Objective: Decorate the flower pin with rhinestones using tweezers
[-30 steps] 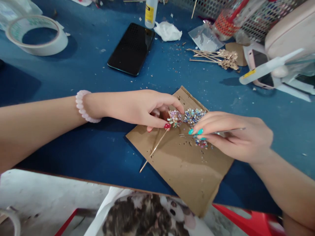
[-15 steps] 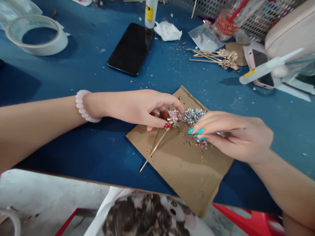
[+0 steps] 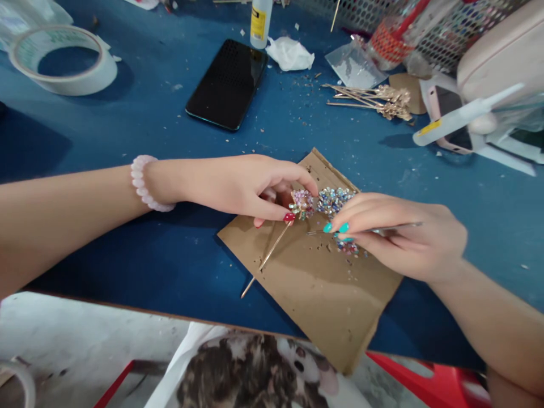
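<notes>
Between the thumb and fingers of my left hand [image 3: 250, 187] is the jewelled head of a hairpin [image 3: 302, 204], set with pink, red and pale green stones. Its thin gold stick slants down toward the table's front edge. My right hand [image 3: 403, 235] pinches metal tweezers [image 3: 385, 228], whose tips point left, a short way from the hairpin's head. Loose blue and clear rhinestones [image 3: 335, 199] lie in a pile just beyond the tweezers. More coloured rhinestones [image 3: 347, 246] sit partly hidden under my right fingers. All of this is over a cardboard sheet [image 3: 323, 294].
A black phone [image 3: 227, 85] and a glue bottle [image 3: 260, 25] are behind my hands, beside crumpled tissue [image 3: 291, 54]. Gold hairpin sticks [image 3: 374, 99] lie at the back right, near another glue bottle [image 3: 465, 116]. A tape roll [image 3: 63, 85] stands at the far left.
My right hand has shifted very slightly left with the tweezers. My left hand and the hairpin look the same.
</notes>
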{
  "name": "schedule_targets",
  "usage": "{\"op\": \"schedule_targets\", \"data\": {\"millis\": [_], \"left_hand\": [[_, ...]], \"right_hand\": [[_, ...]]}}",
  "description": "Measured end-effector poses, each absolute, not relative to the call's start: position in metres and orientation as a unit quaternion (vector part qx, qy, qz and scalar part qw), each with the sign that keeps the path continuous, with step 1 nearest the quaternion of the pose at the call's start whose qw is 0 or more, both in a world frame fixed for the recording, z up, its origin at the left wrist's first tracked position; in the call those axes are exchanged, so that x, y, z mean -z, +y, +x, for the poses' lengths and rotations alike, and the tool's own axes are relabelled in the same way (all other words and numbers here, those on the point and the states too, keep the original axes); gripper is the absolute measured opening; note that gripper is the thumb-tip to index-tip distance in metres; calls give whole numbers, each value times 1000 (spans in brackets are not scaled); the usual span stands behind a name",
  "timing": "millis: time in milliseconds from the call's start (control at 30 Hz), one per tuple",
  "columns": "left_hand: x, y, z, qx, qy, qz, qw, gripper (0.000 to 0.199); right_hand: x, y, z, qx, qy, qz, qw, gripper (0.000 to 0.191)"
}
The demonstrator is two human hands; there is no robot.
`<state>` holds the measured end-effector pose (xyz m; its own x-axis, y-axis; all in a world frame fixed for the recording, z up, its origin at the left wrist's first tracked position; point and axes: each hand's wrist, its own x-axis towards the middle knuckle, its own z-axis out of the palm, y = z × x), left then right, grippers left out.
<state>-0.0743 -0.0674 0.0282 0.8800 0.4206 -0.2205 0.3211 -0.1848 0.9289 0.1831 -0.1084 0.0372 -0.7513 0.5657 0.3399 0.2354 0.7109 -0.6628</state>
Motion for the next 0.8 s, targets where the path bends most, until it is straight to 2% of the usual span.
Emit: {"op": "schedule_targets", "data": {"millis": [800], "left_hand": [[-29,-68,-73,-45,251,774,580,42]], "right_hand": [[-40,-108,180,-307,-888,-208,272,17]]}}
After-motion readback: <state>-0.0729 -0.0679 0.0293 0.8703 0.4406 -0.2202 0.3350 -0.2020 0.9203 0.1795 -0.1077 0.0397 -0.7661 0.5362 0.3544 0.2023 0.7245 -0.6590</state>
